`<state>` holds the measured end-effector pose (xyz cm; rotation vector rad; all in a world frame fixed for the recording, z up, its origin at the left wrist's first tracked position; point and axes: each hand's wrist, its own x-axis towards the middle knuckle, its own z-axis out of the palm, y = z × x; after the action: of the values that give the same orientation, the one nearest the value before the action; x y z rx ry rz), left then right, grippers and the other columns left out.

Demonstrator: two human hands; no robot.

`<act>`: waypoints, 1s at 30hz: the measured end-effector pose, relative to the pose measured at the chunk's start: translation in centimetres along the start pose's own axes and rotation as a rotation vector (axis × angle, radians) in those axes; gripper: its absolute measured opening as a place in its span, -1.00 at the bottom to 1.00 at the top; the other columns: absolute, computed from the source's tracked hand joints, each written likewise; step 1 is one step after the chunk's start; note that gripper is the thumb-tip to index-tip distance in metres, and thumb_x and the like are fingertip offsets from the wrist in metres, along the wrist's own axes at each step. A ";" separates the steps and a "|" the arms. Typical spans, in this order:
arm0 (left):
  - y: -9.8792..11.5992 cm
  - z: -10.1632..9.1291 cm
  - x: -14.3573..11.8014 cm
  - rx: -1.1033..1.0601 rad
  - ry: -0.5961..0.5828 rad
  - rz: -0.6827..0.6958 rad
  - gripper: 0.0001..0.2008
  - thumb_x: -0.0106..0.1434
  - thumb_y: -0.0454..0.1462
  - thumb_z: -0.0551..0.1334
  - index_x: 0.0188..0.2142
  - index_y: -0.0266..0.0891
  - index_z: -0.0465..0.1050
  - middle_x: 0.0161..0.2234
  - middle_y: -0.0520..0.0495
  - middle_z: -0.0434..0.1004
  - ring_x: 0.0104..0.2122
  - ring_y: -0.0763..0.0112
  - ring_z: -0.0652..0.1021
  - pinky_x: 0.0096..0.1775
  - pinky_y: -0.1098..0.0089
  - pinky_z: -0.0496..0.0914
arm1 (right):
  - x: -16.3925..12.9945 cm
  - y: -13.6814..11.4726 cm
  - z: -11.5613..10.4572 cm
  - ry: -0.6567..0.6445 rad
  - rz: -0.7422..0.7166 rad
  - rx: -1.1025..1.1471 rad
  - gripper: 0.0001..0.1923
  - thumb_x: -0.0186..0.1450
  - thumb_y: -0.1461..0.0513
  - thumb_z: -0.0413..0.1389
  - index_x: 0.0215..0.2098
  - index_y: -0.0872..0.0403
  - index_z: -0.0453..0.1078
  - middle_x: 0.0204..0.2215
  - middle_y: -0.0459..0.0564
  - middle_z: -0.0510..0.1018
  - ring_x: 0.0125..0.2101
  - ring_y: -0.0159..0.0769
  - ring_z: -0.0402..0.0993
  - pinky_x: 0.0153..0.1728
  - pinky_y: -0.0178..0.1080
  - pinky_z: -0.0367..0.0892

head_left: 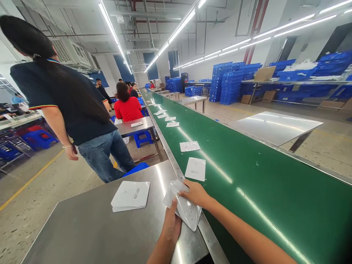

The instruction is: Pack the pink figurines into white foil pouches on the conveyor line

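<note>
Several white flat pouches [189, 213] with a glossy surface are held between my hands, over the metal edge where the table meets the belt. My left hand [171, 223] grips them from below, thumb on top. My right hand [196, 193] pinches their upper side. To the left, a stack of white pouches [131, 195] with small printed marks lies on the steel table [90, 227]. Just beyond my right hand, a single white pouch [195, 169] rests on the green belt [247, 176], and another pouch [190, 146] lies a little farther up.
More pouches [170, 119] lie along the belt into the distance. At left a person in a dark shirt [66, 99] stands beside the table; a person in red [128, 108] sits farther on. A steel side table [275, 126] and stacked blue crates [231, 86] stand right of the belt.
</note>
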<state>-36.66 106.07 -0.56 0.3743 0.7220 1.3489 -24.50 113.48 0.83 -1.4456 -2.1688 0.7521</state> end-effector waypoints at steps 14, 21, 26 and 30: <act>2.0 -2.3 2.2 -0.019 0.436 0.052 -0.66 0.23 -0.26 0.18 0.01 -0.26 0.30 0.04 -0.19 0.39 0.00 0.17 0.43 0.05 0.20 0.32 | -0.1 9.4 -2.8 0.075 -0.238 -0.367 -0.58 0.33 0.05 -0.11 0.09 0.01 0.26 0.14 0.06 0.26 0.15 -0.05 0.10 0.15 0.10 -0.08; 3.5 -2.0 2.6 0.084 0.328 0.052 -0.59 0.17 -0.21 0.26 0.01 -0.24 0.32 -0.02 -0.18 0.44 -0.01 0.15 0.44 0.06 0.21 0.31 | -3.3 3.4 -7.9 0.180 -0.141 -0.191 -0.58 0.36 0.03 -0.23 -0.40 0.02 0.35 -0.46 -0.02 0.44 -0.49 -0.31 0.32 -0.42 -0.25 0.21; 3.6 0.8 1.9 0.201 0.167 -0.014 -0.64 0.17 -0.20 0.26 -0.06 -0.32 0.40 -0.08 -0.23 0.49 0.00 0.10 0.42 0.07 0.20 0.27 | -3.7 -3.1 -11.0 -0.094 -0.058 0.219 -0.52 0.30 -0.09 -0.19 -0.60 0.05 0.10 -0.64 -0.15 0.14 -0.59 -0.41 0.03 -0.58 -0.33 -0.03; 3.4 2.8 0.5 0.179 -0.064 -0.070 -0.54 0.17 -0.08 0.23 -0.01 -0.29 0.39 -0.07 -0.22 0.48 0.02 0.08 0.40 0.05 0.22 0.28 | -2.0 -4.1 -8.6 -0.052 -0.060 0.152 -0.52 0.31 -0.06 -0.21 -0.61 0.06 0.04 -0.64 -0.14 0.17 -0.57 -0.40 0.06 -0.55 -0.33 -0.02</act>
<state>-37.30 107.65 3.53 0.5276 0.7977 1.2043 -21.34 112.14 9.96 -1.2923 -2.1327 0.9202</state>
